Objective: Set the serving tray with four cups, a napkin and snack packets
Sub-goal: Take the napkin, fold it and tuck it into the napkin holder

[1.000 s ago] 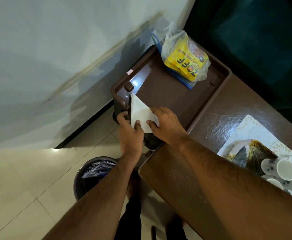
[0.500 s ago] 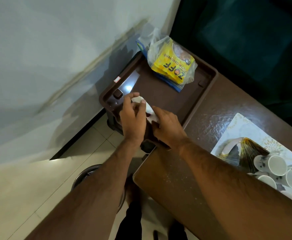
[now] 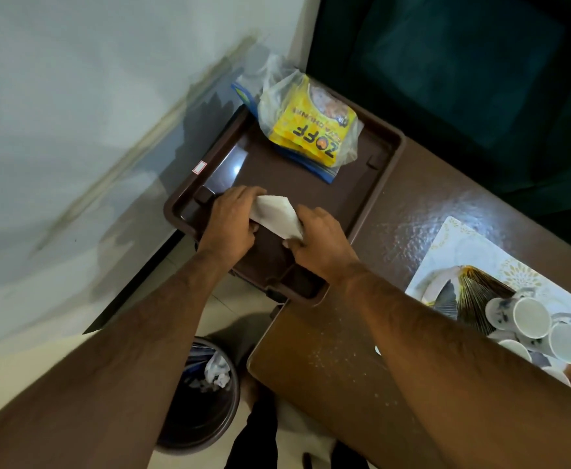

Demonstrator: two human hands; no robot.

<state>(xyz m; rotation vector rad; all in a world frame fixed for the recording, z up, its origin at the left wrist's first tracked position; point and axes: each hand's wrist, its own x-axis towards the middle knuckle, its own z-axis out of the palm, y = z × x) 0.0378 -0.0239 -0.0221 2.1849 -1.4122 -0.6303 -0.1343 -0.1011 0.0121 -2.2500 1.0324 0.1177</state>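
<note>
1. Both hands hold a white napkin (image 3: 277,215) over the near end of a brown tray (image 3: 384,170): left hand (image 3: 231,223) at its left edge, right hand (image 3: 321,242) at its right.
2. Snack packets (image 3: 311,132) in a clear bag lie at the tray's far end.
3. White cups (image 3: 531,318) lie on a patterned mat (image 3: 463,245) on the table (image 3: 328,350).
4. A bin (image 3: 206,401) stands on the floor.

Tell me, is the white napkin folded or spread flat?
Folded: the napkin forms a small bent wedge held between the left hand and right hand.
</note>
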